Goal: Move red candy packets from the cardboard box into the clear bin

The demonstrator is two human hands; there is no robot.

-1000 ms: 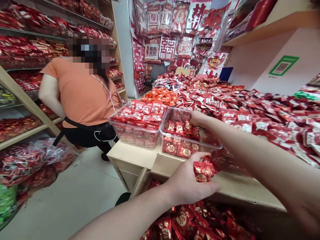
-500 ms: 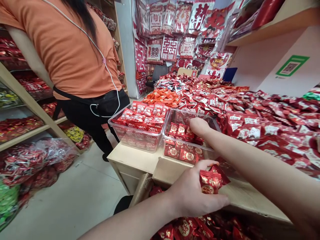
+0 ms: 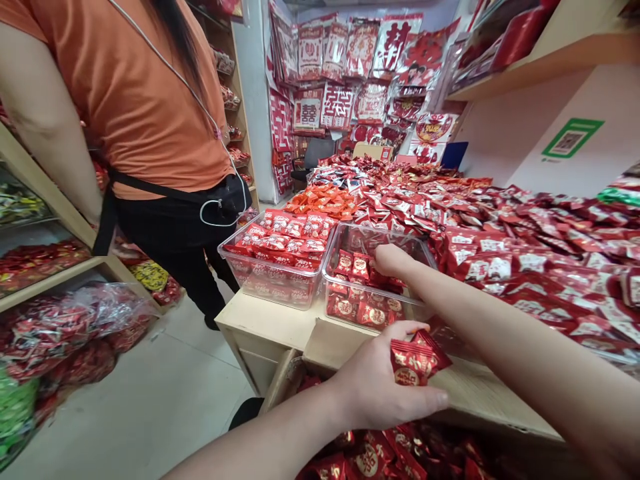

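My left hand (image 3: 375, 380) is wrapped round a few red candy packets (image 3: 416, 359) with gold print, above an open cardboard box (image 3: 336, 345) holding loose packets of the same kind. My right hand (image 3: 394, 261) reaches into a clear plastic bin (image 3: 406, 308) partly filled with rows of these packets (image 3: 360, 265). Its fingers are bent down and hidden behind the back of the hand, so what they hold does not show. Left of that bin, a second clear bin (image 3: 273, 288) is full of red packets.
Heaps of red packets (image 3: 530, 247) cover the table to the right and behind the bins. A person in an orange top (image 3: 155, 113) stands at the left. Bagged packets (image 3: 75, 320) lie on the floor by shelves. A wooden shelf (image 3: 525, 67) juts out at upper right.
My right hand has shifted slightly left within the bin. My left hand still holds its packets. The person in orange has turned a little, one arm now lower behind the back.
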